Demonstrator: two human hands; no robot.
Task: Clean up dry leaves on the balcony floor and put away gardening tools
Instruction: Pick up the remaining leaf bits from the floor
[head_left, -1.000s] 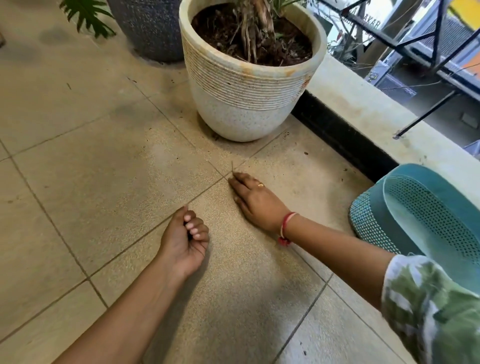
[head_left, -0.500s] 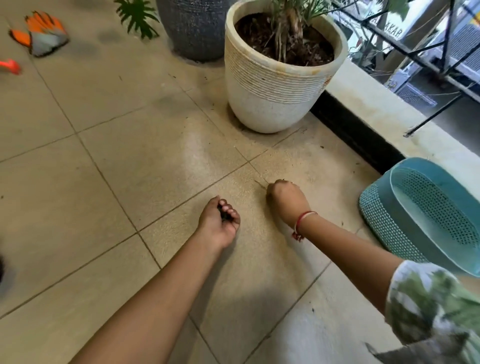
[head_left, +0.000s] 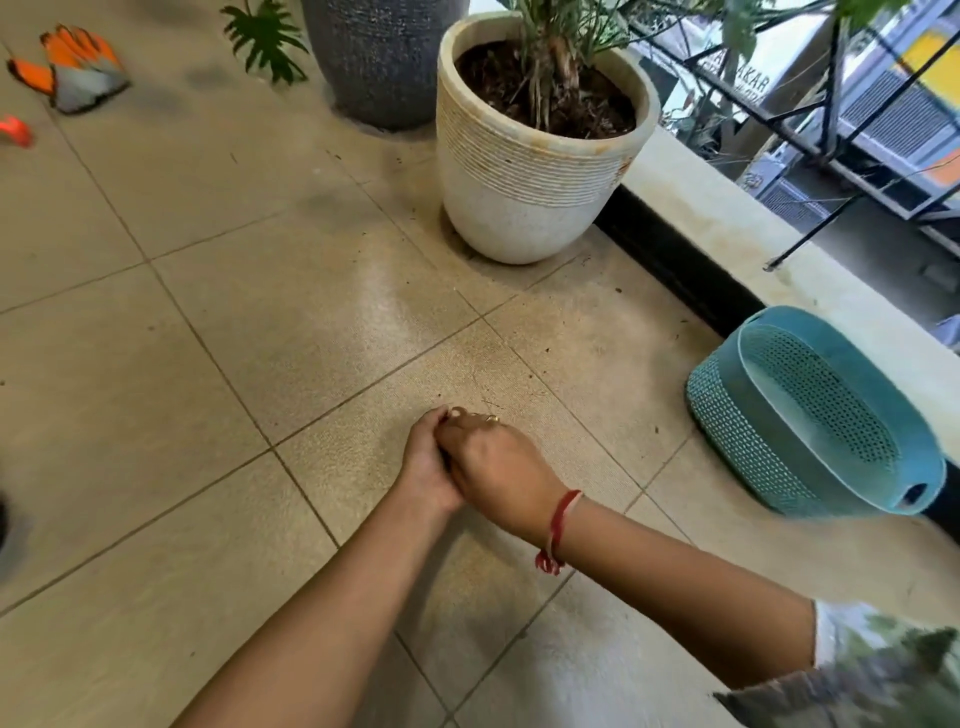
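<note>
Matt gritty floor tiles (head_left: 156, 415), perforated plastic basket (head_left: 727, 421).

orange-grey gloves (head_left: 78, 70) lying flat, upper left

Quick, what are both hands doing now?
Left hand: curled against the right; contents hidden, cannot tell.
Right hand: curled over the left; cannot tell either.

Left hand (head_left: 427, 467) against right hand (head_left: 503, 475)
</note>
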